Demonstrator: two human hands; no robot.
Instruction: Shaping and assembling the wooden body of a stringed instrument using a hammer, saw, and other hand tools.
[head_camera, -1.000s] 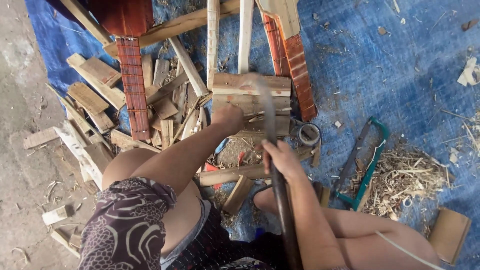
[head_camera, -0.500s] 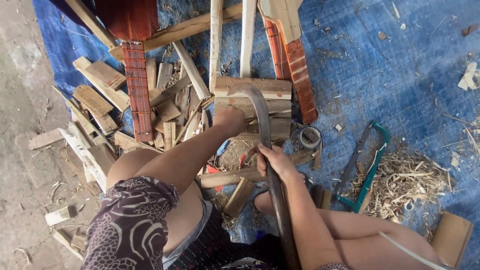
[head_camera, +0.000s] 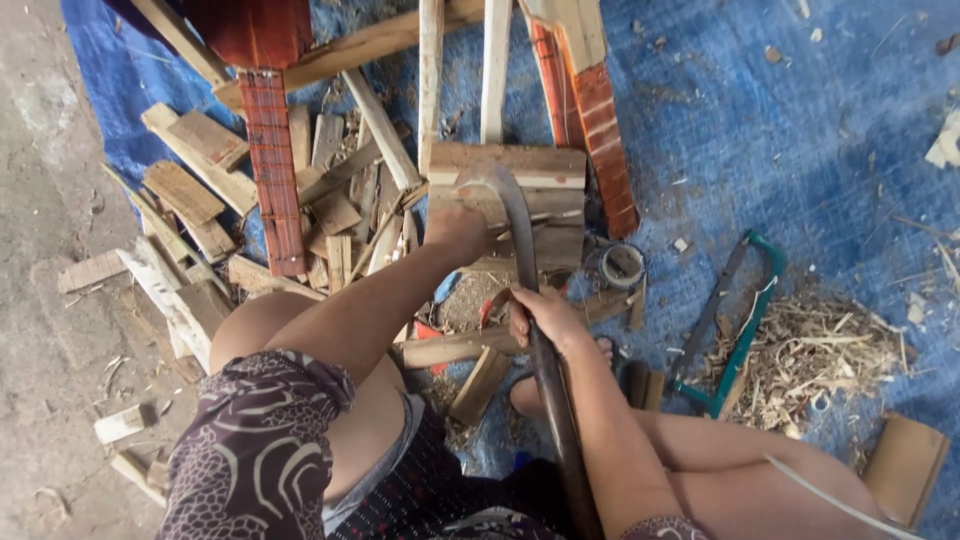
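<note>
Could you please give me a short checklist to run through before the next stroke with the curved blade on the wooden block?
1. Right hand closed around the long dark handle: ok.
2. Left hand holding the workpiece on the pale rectangular wooden block: ok.
3. Left fingers away from the curved grey metal blade: not ok, they look very close beside it.
4. Block resting flat on the blue tarpaulin: cannot tell, scraps surround it.
5. Green-framed hacksaw out of the swing: ok, it lies to the right.

Right hand (head_camera: 545, 318) gripping long curved blade (head_camera: 520, 240), left hand (head_camera: 458, 232) on wooden block (head_camera: 545, 190), green hacksaw (head_camera: 740, 330) on blue tarp (head_camera: 800, 150).
</note>
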